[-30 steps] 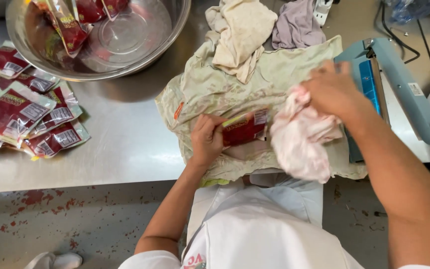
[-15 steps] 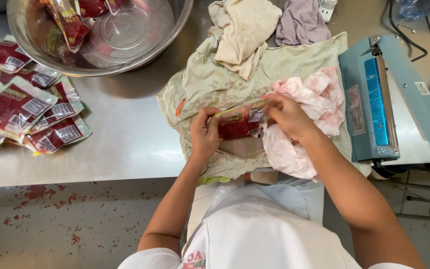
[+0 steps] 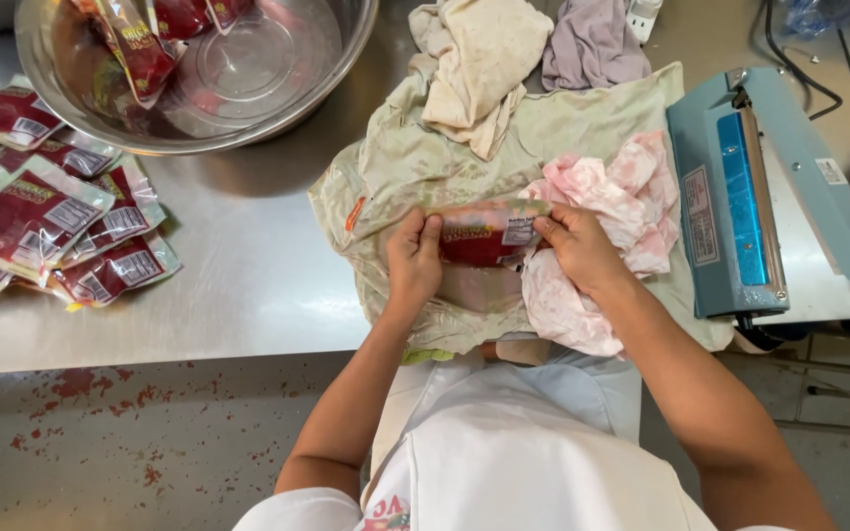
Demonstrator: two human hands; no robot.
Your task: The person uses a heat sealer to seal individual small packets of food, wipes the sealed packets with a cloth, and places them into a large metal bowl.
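A small clear pouch filled with red paste [image 3: 484, 236] is held between both hands over a pale green cloth [image 3: 415, 167] spread on the steel table. My left hand [image 3: 413, 258] pinches its left end. My right hand [image 3: 577, 246] grips its right end and rests on a pink stained rag [image 3: 607, 197].
A steel bowl [image 3: 346, 59] with red pouches inside stands at the back left. Several filled pouches [image 3: 41, 226] lie stacked at the left edge. A blue heat sealer [image 3: 740, 187] sits at the right. Beige [image 3: 479, 49] and lilac rags [image 3: 592, 39] lie behind the cloth.
My right hand came back from the sealer with the pink rag, laid it down and took hold of the pouch's right end. The left hand stayed on the pouch.
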